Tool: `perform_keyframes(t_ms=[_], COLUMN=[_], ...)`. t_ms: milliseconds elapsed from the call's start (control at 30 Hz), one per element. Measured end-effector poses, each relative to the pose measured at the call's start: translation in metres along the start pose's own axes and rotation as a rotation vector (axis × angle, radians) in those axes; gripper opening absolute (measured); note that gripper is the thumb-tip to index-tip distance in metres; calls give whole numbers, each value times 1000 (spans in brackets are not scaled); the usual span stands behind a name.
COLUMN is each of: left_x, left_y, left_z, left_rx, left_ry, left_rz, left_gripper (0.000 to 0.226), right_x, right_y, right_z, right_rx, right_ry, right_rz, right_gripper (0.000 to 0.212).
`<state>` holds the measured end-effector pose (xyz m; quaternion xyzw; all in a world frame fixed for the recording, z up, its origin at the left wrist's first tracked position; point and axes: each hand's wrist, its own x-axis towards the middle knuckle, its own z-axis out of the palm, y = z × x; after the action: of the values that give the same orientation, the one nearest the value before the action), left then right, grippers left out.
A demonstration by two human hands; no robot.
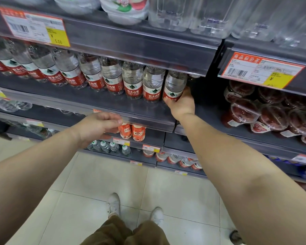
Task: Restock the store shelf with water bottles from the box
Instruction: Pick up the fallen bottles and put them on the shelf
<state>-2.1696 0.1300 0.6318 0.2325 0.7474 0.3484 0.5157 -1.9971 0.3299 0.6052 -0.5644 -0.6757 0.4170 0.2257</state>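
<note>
Head view looks down at our two bare arms reaching toward a grey store shelf (88,96). Our right hand (181,103), at centre right of the frame, grasps the lower part of a water bottle (175,85) with a red and white label, fingers curled round its base and thumb on the label. That bottle stands at the right end of a row of matching bottles (95,75) that runs across the shelf toward the upper left of the frame; it sits just beside its neighbour. Our left hand (99,124), at centre frame, is loosely clenched on nothing, its knuckles just in front of the clear price rail on the shelf's front edge. Above, a price tag (35,27) with a yellow patch hangs at the upper left, and clear bottles (193,15) fill the top shelf. To the right, tubs of red food (265,110) are stacked on the neighbouring shelf. Below our left hand stand small orange bottles (132,131). At the bottom, white shoes (114,203) rest on pale floor tiles.
</note>
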Motion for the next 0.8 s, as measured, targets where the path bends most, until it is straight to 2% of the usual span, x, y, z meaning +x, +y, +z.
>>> perform_keyframes(t_ms=[233,433,567,800], left_x=[-1,-8,-23,-75], left_y=[0,0,13,32], left_z=[5,5,15,53], left_rx=[-4,19,-29,11], left_ry=[1,64,136,253], left_rz=[-1,32,127,324], left_gripper=[26,19,20,41], right_x=[0,-4,-22,-82], right_y=[0,2,2,-10], right_z=[1,-4,-15,-44], right_rx=[14,58,30,-35], right_ry=[2,-19,-30,-62], right_rz=[6,52,42,-60], right_gripper=[59,72,75,70])
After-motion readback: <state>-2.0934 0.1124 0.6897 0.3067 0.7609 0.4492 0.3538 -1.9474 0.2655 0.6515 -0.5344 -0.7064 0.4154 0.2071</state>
